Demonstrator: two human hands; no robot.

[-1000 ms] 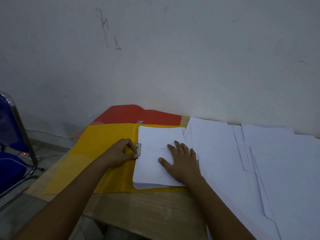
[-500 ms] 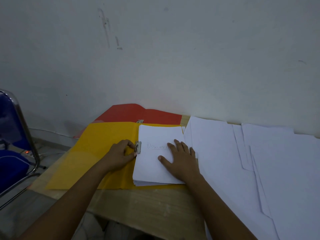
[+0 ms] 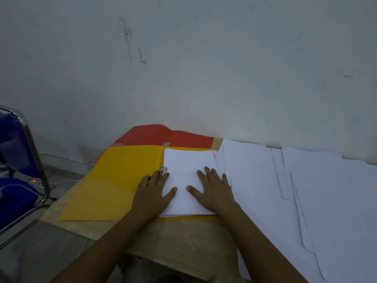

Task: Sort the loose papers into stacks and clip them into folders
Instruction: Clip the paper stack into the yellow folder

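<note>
Where flat: hands (image 3: 152,193) on stack (image 3: 188,160).

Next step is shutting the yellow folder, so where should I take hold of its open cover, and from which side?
Take the yellow folder's open cover by its free left edge, coming from the left. That flap lies flat and bare, hinged at the metal clip beside the paper stack. Both the left hand and right hand lie flat on the stack.
</note>
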